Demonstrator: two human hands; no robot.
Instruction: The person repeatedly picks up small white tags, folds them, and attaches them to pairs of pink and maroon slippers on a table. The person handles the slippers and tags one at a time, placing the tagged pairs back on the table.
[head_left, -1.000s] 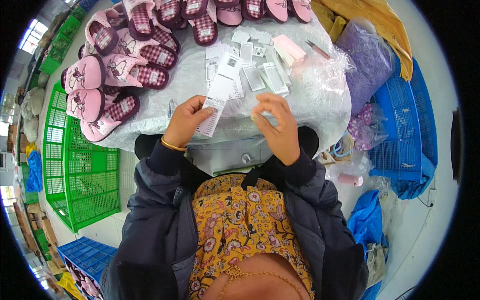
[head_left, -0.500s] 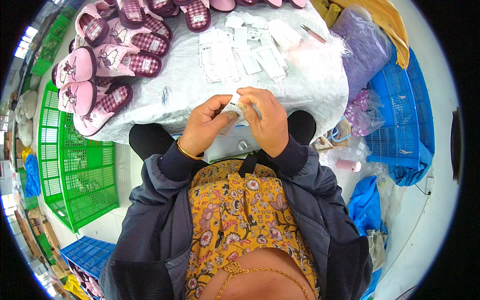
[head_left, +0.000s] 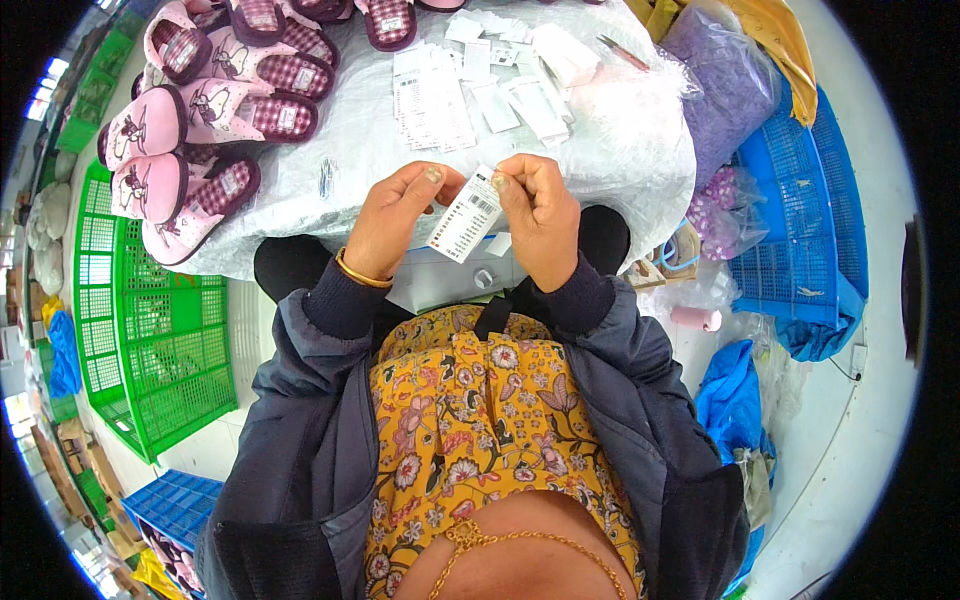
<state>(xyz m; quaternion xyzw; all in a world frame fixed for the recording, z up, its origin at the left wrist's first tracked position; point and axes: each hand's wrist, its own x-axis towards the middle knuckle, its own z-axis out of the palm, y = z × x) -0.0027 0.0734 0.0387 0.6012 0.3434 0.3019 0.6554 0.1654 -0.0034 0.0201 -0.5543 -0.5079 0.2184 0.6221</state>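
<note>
Held close above the lap: a white barcode tag [head_left: 464, 215] pinched at its top corners, left hand [head_left: 395, 215] closed on one side, right hand [head_left: 540, 220] closed on the other, the step seemingly a separating or readying of one tag. Beyond, on the plastic-covered surface [head_left: 350, 150], more loose white tags [head_left: 470, 85]; farther left, pink checked slippers [head_left: 190, 120], probably calling next for a steady pinch and a reach forward

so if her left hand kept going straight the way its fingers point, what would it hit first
Probably the white tag it already pinches with the right hand; the left hand points toward it. Depth is uncertain.
</note>
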